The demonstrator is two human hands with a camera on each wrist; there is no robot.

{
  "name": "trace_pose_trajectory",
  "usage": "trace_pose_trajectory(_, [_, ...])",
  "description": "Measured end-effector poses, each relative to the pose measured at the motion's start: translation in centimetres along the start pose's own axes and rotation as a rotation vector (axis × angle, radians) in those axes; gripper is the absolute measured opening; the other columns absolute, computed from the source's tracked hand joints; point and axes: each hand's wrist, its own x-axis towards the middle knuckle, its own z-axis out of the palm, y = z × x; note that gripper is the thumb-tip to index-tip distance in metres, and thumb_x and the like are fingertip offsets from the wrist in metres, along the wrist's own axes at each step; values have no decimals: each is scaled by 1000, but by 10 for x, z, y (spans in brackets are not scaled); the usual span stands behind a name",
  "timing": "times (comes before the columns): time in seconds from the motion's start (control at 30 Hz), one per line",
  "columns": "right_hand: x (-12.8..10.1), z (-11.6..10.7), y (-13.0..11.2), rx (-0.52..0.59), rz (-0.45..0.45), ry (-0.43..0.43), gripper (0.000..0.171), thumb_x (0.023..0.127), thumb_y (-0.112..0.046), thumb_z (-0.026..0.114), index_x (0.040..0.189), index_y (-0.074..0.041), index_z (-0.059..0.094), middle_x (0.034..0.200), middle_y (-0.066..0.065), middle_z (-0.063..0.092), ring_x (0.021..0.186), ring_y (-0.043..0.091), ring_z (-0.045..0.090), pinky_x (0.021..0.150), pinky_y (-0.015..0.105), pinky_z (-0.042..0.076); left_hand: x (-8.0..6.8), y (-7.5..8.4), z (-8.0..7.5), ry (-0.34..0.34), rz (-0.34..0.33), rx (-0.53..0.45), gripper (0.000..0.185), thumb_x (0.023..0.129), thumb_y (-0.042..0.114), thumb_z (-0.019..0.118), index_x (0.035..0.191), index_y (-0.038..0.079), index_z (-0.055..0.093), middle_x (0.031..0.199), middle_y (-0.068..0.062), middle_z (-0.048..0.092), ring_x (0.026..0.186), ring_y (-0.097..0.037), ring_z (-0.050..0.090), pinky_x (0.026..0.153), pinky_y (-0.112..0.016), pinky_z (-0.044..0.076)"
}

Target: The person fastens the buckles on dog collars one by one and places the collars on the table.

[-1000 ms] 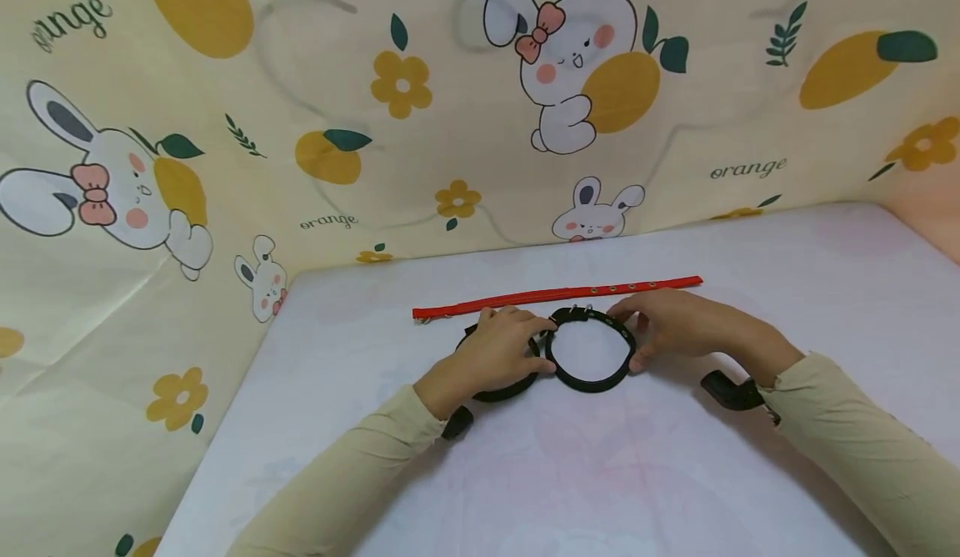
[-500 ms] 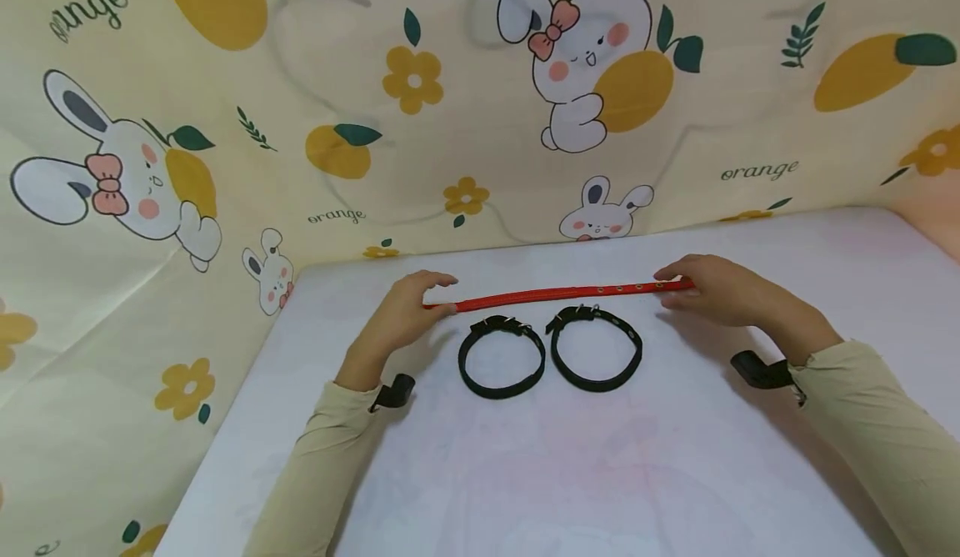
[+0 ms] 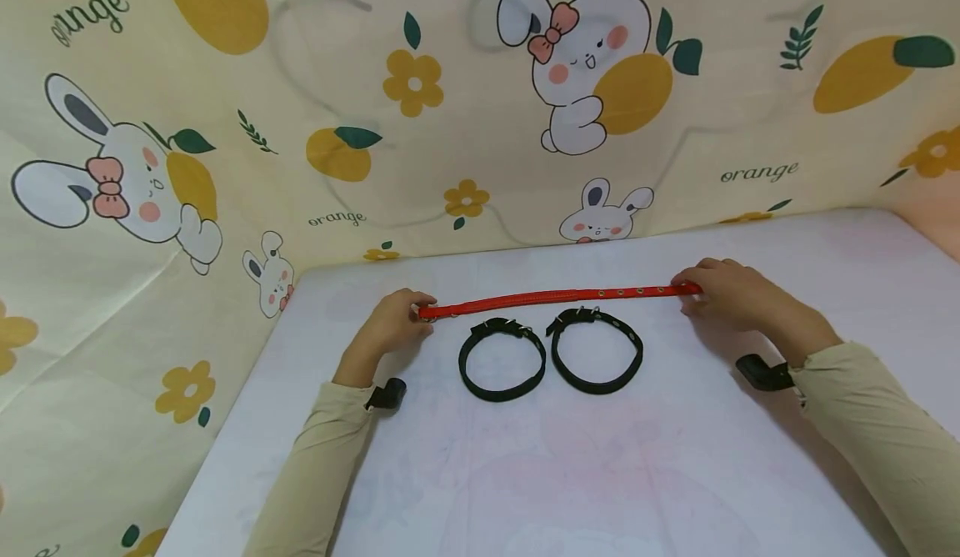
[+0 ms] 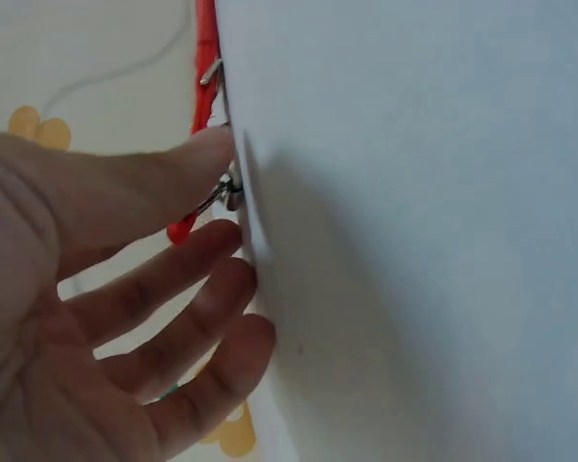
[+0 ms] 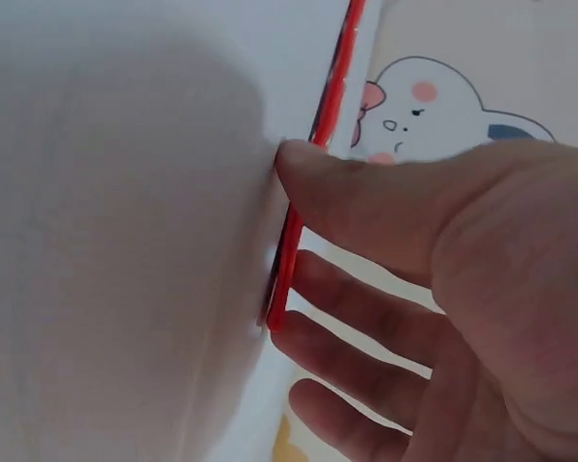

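Observation:
A red collar [image 3: 540,298], unbuckled and stretched nearly straight, lies across the far part of the table. At its left, buckle end is my left hand [image 3: 392,323]; the thumb and fingers pinch it, and the index finger is hidden in the left wrist view. My right hand [image 3: 738,297] pinches the opposite end, past the metal eyelets, its thumb on the near side of the strap in the right wrist view. Just in front lie two black collars buckled into rings, a left one [image 3: 498,395] and a right one [image 3: 596,388], side by side and untouched.
The white table [image 3: 570,474] runs back to an upright cloth [image 3: 450,123] printed with rabbits and oranges. More of this cloth hangs along the left side. A dark wrist camera [image 3: 386,394] sits under the left wrist, another camera [image 3: 763,372] under the right.
Both hands have left the black collars and moved outward and back to the red collar's ends. Since half a second ago the left hand has shifted slightly left, the right hand slightly right.

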Motion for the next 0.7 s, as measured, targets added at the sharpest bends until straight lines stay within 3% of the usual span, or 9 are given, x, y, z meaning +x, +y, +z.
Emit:
trace_pose_trajectory(0.2, [2, 1, 5, 44, 9, -9, 30, 86, -13, 76, 112, -2, 67, 98, 12, 66, 93, 31, 60, 81, 52, 48, 1, 2, 5, 43, -34, 0, 38, 86, 7, 75, 123, 6, 69, 108, -15, 65, 96, -27, 61, 85, -40, 52])
trace_pose_trajectory(0.37, [2, 4, 7, 33, 53, -3, 24, 86, -13, 76, 106, -3, 68, 93, 13, 63, 89, 32, 55, 75, 47, 45, 3, 6, 11, 37, -96, -27, 32, 87, 8, 75, 118, 9, 70, 106, -13, 65, 95, -26, 58, 84, -38, 50])
trace_pose_trajectory(0.53, [2, 5, 5, -6, 91, 30, 22, 89, -15, 73, 105, -2, 68, 102, 21, 60, 98, 42, 51, 82, 56, 40, 4, 6, 14, 24, -179, -54, 25, 90, 14, 73, 114, 11, 71, 104, -11, 64, 96, -25, 55, 84, -37, 49])
trace_pose_trajectory(0.7, [3, 2, 0, 29, 142, 85, 24, 93, -13, 68, 113, -1, 67, 118, 28, 56, 111, 48, 45, 90, 66, 32, 2, 2, 10, 65, -150, -87, 24, 92, 15, 70, 115, 10, 71, 106, -11, 65, 99, -25, 57, 84, -35, 50])
